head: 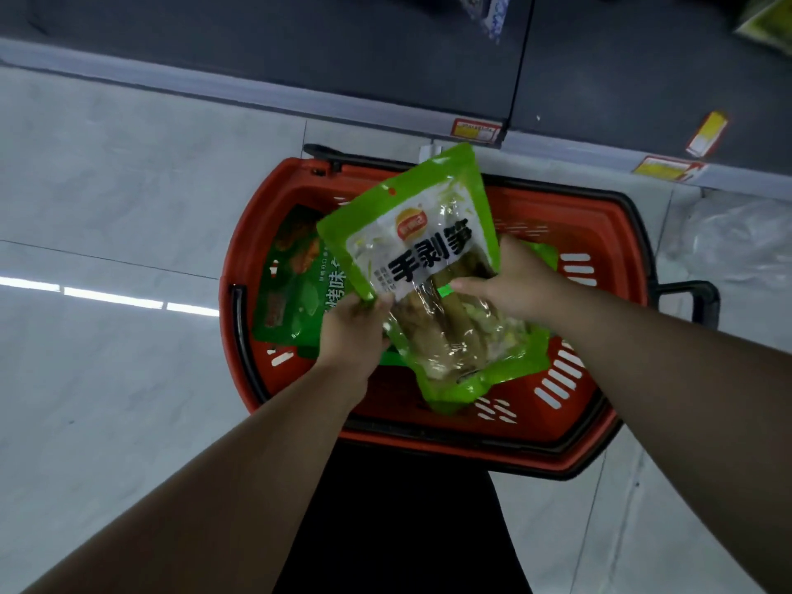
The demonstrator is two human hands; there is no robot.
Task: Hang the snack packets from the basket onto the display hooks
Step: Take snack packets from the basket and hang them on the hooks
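a: what's lying around the basket?

b: i'm looking down at a red basket (600, 233) sitting on pale grey floor tiles (107, 186). beyond the basket a dark shelf base (300, 45) is running across, with yellow and red price tags (475, 130) on its edge. a clear plastic bag (737, 237) is lying on the tiles just beside the basket, on the right.

a: and the hands?

b: both are working above the basket. my left hand (351, 332) is pinching the lower left edge of a green snack packet (420, 250), thumb on top and fingers curled under. my right hand (510, 280) is gripping the same packet's right side, fingers tucked behind it.

a: where is the packet sitting?

b: it's being held tilted over the basket's middle, hang hole end pointing toward the shelf base. a second green packet (471, 349) is lying beneath it in the basket, and a third packet (295, 285) is resting against the basket's left wall.
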